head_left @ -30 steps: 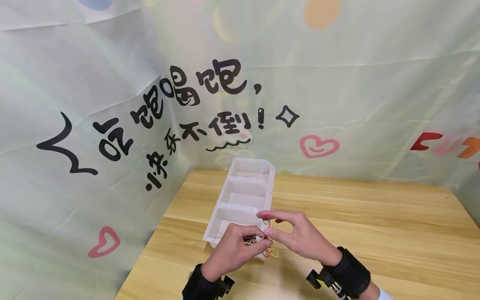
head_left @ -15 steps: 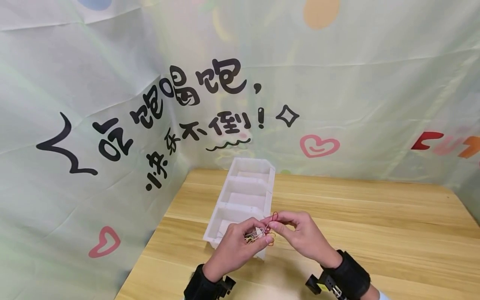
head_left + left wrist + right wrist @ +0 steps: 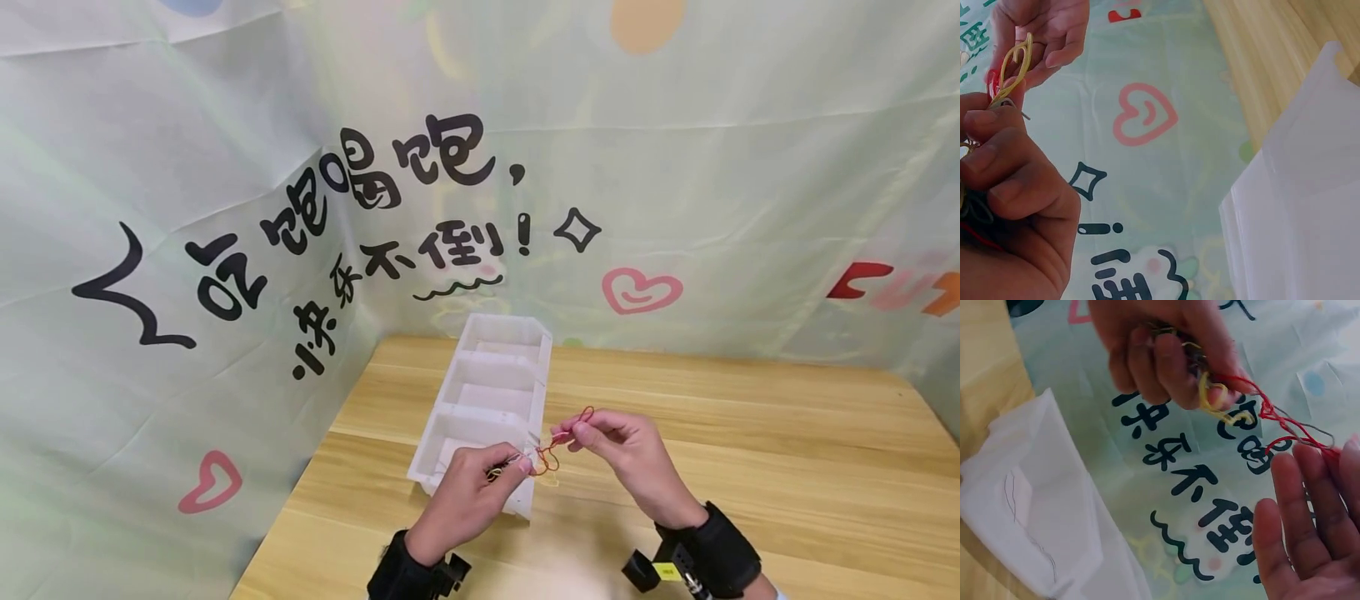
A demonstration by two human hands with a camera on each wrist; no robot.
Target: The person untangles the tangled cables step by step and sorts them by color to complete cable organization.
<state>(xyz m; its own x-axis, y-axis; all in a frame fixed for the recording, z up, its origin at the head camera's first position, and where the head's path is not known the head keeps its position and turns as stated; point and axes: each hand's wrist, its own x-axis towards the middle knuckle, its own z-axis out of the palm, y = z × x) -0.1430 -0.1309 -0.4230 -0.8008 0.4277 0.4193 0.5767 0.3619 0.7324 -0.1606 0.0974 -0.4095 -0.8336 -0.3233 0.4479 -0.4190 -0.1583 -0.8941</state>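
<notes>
My left hand (image 3: 468,492) holds a bundle of thin coloured strings, mostly hidden in its curled fingers. Yellow string (image 3: 1208,394) loops out by the thumb in the right wrist view. A tangled red string (image 3: 1267,411) stretches from this bundle to my right hand (image 3: 637,454), which pinches it between thumb and fingers; a small red loop sticks up above the pinch. A grey strand (image 3: 1310,429) runs along with the red one. Both hands are above the table, at the near end of a white three-part tray (image 3: 537,392).
Thin dark strands (image 3: 1013,497) lie against the tray's near part in the right wrist view. The wooden table (image 3: 712,417) extends to the right. A printed cloth (image 3: 712,192) hangs behind and to the left.
My right hand first closes in on the bundle and takes the red string, then moves right and slightly away, drawing it out. The left hand stays nearly in place.
</notes>
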